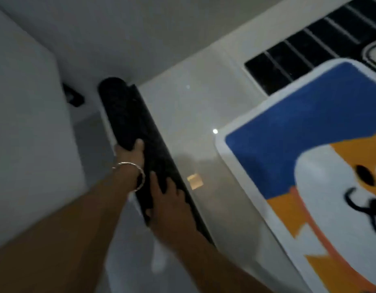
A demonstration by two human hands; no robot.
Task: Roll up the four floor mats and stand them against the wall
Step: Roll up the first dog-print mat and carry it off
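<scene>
A dark rolled mat (128,115) runs from the upper left toward the lower middle, its far end close to the white wall (31,127). My left hand (130,153), with a thin bracelet on the wrist, grips the roll from the left side. My right hand (168,199) lies over the roll lower down, fingers curled on it. A flat mat with a blue ground and an orange and white dog picture (305,166) lies on the floor at the right. A black mat with white stripes (299,58) lies flat at the upper right. The frame is blurred.
The pale glossy floor (193,123) shows light reflections between the roll and the flat mats. A small dark object (73,96) sits on the wall near the corner at the upper left.
</scene>
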